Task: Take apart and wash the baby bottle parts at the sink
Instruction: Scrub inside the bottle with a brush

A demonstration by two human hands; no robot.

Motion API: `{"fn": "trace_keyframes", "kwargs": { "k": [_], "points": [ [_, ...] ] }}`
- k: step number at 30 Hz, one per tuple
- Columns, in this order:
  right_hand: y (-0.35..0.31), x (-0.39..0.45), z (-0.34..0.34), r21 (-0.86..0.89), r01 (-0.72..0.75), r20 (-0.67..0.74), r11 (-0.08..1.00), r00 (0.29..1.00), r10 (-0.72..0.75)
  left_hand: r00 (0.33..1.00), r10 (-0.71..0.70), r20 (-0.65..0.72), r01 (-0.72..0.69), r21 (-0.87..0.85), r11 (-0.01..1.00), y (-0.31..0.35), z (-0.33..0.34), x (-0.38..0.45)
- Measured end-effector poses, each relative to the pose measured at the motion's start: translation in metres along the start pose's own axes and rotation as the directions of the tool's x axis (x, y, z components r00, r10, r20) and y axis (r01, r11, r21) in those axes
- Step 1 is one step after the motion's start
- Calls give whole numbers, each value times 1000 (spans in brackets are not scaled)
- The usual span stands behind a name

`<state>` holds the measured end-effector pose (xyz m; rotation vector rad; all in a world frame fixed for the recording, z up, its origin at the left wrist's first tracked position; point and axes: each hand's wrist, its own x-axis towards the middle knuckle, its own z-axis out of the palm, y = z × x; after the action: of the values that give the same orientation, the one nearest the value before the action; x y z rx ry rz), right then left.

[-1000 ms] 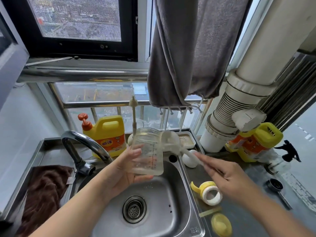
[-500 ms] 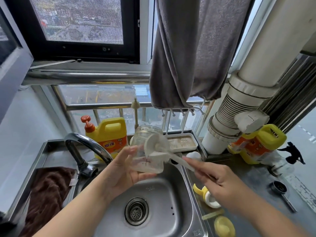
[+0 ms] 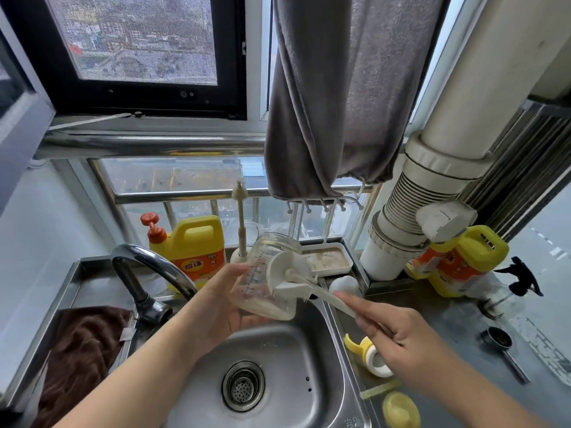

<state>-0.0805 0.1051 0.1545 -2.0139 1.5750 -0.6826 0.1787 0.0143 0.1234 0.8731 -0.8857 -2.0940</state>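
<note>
Gripping bottle [image 3: 265,279] above sink [image 3: 324,350]: left hand [image 3: 222,307]; right hand [image 3: 398,338] pinching brush [image 3: 296,279] against it.

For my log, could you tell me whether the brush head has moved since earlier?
Yes: the brush head shifted left, from the tray toward the faucet.

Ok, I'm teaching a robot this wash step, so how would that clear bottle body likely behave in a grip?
The clear bottle looks rigid, glass or hard plastic, so probably fragile if dropped into the steel sink. A milky residue sits at its bottom, so it may be slick. Its round wall suggests it would roll if laid down. The left hand wraps it while the right hand holds the brush.
</note>
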Motion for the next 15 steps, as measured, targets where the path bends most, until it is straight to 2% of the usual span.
{"fn": "trace_keyframes", "kwargs": {
  "k": [6, 9, 12, 15],
  "points": [
    [-2, 0, 0, -60, 68, 9, 996, 998, -67, 999, 20, 35, -24, 107, 994, -3, 11, -2],
    [5, -7, -8, -105, 58, 39, 993, 998, -54, 998, 22, 53, -24, 49, 999, -7, 6, -3],
    [14, -8, -22, -162, -3, 10, 987, 1000, 5, 998, 26, 53, -27, 15, 1000, -9, 6, -3],
    [11, 3, -24, -85, -16, -64, 996, 998, 11, 998, 36, 51, -36, -2, 999, -9, 13, 0]
  ]
}}
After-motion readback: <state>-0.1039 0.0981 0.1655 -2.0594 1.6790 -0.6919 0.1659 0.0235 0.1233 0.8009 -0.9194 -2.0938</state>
